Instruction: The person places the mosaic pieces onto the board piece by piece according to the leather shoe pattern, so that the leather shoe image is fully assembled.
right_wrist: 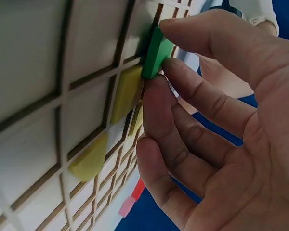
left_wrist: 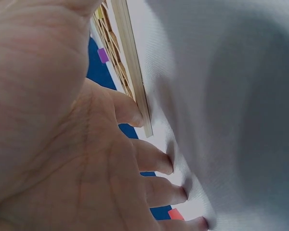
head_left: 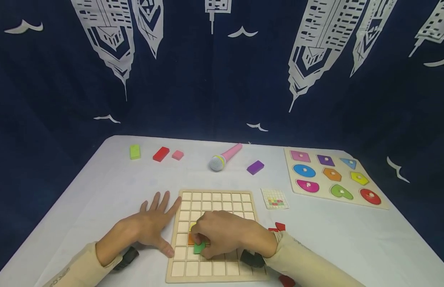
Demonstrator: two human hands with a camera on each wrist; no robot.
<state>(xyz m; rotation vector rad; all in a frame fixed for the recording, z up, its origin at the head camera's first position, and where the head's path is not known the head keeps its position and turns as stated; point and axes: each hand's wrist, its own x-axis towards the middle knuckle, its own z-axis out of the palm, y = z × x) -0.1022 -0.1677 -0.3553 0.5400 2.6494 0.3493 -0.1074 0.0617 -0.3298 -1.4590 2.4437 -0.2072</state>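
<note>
1. Right hand (head_left: 227,233), lower middle of frame: grip pinches green tile (head_left: 199,248) over lower-left squares of wooden grid board (head_left: 207,268).
2. Left hand (head_left: 149,224), lower left: grip is spread, index finger (head_left: 174,206) touches board's left edge.
3. Orange tile (head_left: 191,240) lies just up-left of green one; yellow tile (head_left: 193,226) above.
4. Tabletop (head_left: 100,191), frame centre: pink toy microphone (head_left: 225,157).

The tile (head_left: 199,248) is green, the board (head_left: 216,196) gridded cream, the backdrop (head_left: 215,87) white-on-navy.

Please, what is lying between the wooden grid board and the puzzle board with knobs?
A small card with coloured squares lies between the grid board and the knobbed puzzle board; the head view shows it.
</note>
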